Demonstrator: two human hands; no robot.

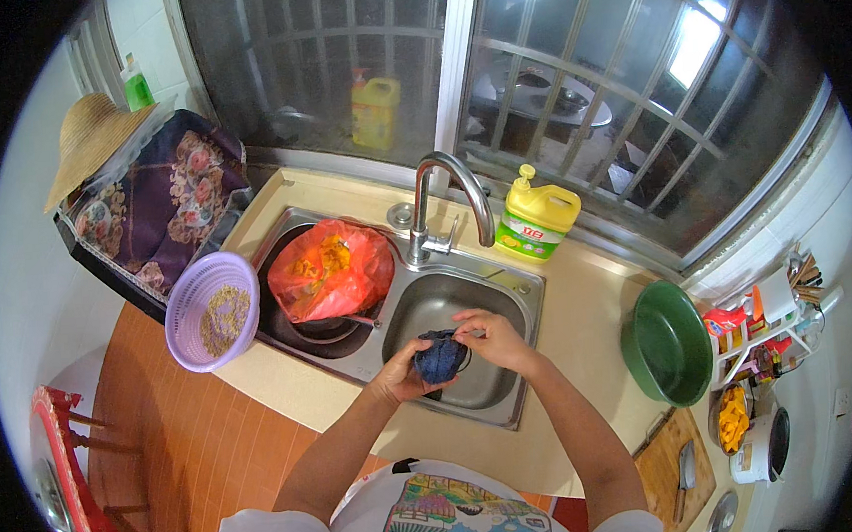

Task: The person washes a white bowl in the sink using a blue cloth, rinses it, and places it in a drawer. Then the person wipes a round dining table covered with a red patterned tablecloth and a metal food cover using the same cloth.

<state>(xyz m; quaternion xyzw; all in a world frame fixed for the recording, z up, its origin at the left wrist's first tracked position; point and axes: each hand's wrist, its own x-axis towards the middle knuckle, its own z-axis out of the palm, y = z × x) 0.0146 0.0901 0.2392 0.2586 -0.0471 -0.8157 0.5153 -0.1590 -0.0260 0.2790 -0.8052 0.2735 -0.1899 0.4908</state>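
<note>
My left hand cups a small dark blue fabric bundle from its left side and below. The bundle is held over the right sink basin, at its near side. With thumb and fingers, my right hand pinches the upper right edge of the bundle, where a thin dark loop hangs. I cannot tell exactly what the bundle is. Beyond my hands the curved chrome faucet stands at the back of the steel sink.
A red plastic bag with orange scraps sits over the left basin. Left of it is a purple colander. A yellow detergent jug stands behind. At right are a green basin, a cutting board and a cleaver.
</note>
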